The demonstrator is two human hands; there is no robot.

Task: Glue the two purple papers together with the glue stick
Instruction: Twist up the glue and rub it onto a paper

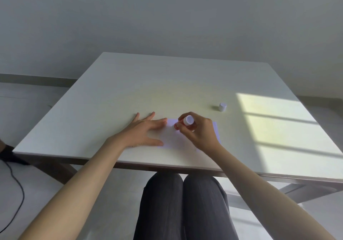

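A pale purple paper (172,137) lies flat near the front edge of the white table (130,84). Only one sheet can be told apart; glare washes out its colour. My left hand (143,131) lies flat with fingers spread, pressing the paper's left edge. My right hand (197,128) grips the red glue stick (186,122), which has a white end knob and is tilted, its tip touching the paper's upper middle. The stick's white cap (222,107) stands apart on the table, beyond and to the right of my right hand.
A bright patch of sunlight with window-bar shadows (278,128) covers the table's right side. My knees in dark trousers (181,206) are under the front edge. A black cable (16,184) runs over the floor at the left. A grey wall stands behind.
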